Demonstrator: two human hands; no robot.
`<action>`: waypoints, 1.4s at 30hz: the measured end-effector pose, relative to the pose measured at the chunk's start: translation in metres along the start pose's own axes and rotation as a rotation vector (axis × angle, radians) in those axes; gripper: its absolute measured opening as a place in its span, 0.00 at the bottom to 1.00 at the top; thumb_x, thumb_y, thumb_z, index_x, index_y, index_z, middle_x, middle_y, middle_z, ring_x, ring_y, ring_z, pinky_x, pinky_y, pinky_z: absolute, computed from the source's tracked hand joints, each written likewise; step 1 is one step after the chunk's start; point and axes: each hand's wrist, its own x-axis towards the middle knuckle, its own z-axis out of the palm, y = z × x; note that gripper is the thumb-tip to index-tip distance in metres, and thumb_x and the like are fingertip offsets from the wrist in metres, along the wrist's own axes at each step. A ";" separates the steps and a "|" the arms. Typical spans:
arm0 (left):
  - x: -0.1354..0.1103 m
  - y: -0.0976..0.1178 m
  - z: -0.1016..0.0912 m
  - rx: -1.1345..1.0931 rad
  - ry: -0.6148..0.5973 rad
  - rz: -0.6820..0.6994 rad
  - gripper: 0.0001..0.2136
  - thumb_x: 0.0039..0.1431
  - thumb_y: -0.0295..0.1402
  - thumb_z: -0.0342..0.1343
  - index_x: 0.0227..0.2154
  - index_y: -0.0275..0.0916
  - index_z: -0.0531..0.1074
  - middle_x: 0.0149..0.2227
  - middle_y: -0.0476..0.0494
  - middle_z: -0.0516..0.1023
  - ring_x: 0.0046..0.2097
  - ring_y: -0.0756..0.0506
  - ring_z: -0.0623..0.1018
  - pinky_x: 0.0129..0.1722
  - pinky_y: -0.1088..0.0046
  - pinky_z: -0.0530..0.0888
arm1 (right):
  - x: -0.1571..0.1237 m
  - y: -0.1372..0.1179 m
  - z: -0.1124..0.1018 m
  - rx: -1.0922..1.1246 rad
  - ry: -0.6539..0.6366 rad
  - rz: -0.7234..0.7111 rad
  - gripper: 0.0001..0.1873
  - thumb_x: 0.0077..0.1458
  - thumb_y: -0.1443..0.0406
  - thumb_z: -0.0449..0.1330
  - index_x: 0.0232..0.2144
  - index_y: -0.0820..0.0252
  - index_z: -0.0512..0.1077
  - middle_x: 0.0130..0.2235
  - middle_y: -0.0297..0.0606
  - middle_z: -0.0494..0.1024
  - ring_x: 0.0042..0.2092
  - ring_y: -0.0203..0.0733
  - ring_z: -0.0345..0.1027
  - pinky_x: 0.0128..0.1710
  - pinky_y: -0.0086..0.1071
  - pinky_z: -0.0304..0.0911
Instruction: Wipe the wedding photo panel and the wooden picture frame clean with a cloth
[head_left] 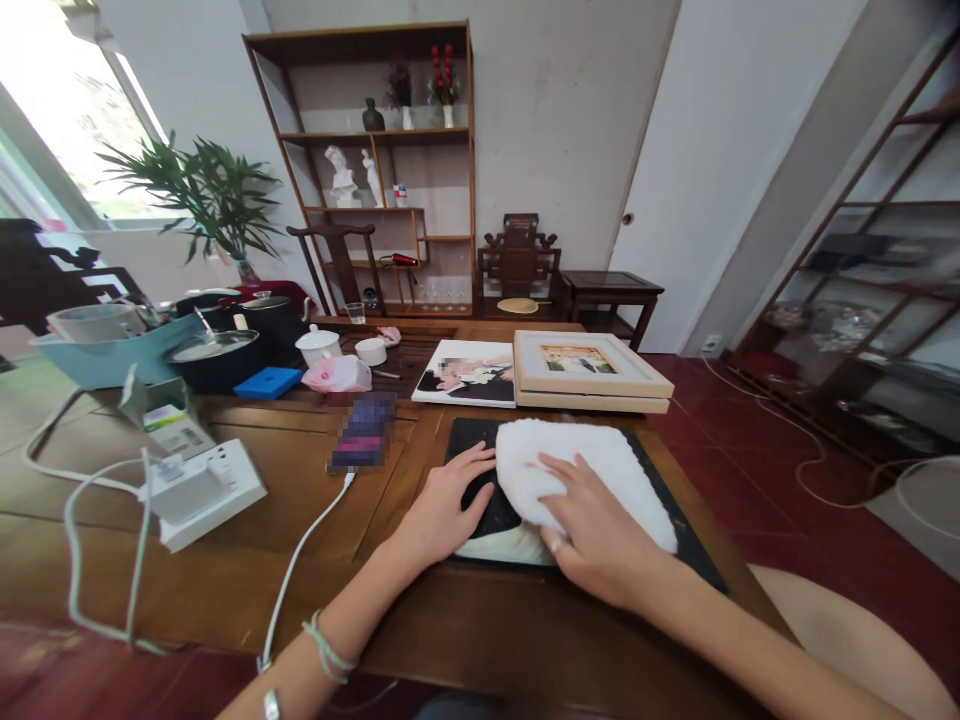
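Observation:
A dark picture panel (484, 510) with a pale area at its lower edge lies flat near the front of the wooden table. Spread over much of it is a fluffy white cloth (615, 470). My right hand (592, 525) rests on the cloth's left part, fingers spread and pressing down. The thumb side, with a ring, reaches the cloth's lower edge. My left hand (446, 500) lies flat at the panel's left edge, its fingers apart and the fingertips close to the cloth. The cloth hides most of the panel's right side.
Behind the panel are a white photo print (469, 385) and stacked wooden frames (592, 390). To the left lie a phone (364, 430) on a white cable (300, 550), a power strip (199, 490), a blue box (268, 382), a lidded pan (214, 350) and a blue basin (97, 365).

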 end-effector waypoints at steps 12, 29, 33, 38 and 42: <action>0.000 0.000 0.001 0.017 -0.010 -0.020 0.14 0.59 0.30 0.48 0.46 0.40 0.70 0.53 0.43 0.71 0.58 0.43 0.65 0.57 0.58 0.63 | -0.053 0.001 -0.006 -0.028 0.009 -0.139 0.10 0.43 0.68 0.56 0.30 0.59 0.76 0.55 0.46 0.67 0.58 0.56 0.55 0.56 0.50 0.53; -0.005 0.002 -0.004 -0.159 -0.014 -0.154 0.24 0.66 0.41 0.32 0.62 0.41 0.46 0.65 0.47 0.45 0.65 0.46 0.47 0.63 0.60 0.47 | 0.017 -0.007 0.005 0.153 -0.003 -0.242 0.11 0.45 0.69 0.55 0.31 0.62 0.75 0.54 0.47 0.68 0.60 0.53 0.50 0.60 0.48 0.39; -0.003 0.003 -0.005 -0.116 -0.025 -0.133 0.24 0.66 0.40 0.32 0.60 0.36 0.52 0.63 0.43 0.53 0.64 0.46 0.52 0.62 0.61 0.50 | -0.016 -0.027 -0.007 0.245 -0.133 -0.306 0.16 0.42 0.69 0.56 0.36 0.59 0.74 0.54 0.43 0.68 0.60 0.51 0.51 0.61 0.46 0.36; 0.000 0.005 -0.004 -0.002 -0.089 -0.107 0.20 0.64 0.37 0.39 0.55 0.36 0.62 0.59 0.41 0.61 0.62 0.45 0.59 0.60 0.60 0.58 | -0.051 -0.015 -0.012 0.245 -0.197 -0.278 0.23 0.41 0.68 0.56 0.43 0.55 0.72 0.54 0.40 0.69 0.58 0.52 0.55 0.59 0.44 0.47; 0.000 0.003 -0.001 0.072 -0.110 -0.075 0.17 0.62 0.34 0.44 0.51 0.36 0.67 0.59 0.40 0.62 0.61 0.43 0.60 0.58 0.59 0.60 | -0.057 0.015 -0.016 0.160 -0.118 0.023 0.13 0.48 0.66 0.52 0.37 0.55 0.73 0.57 0.40 0.64 0.57 0.52 0.56 0.54 0.44 0.54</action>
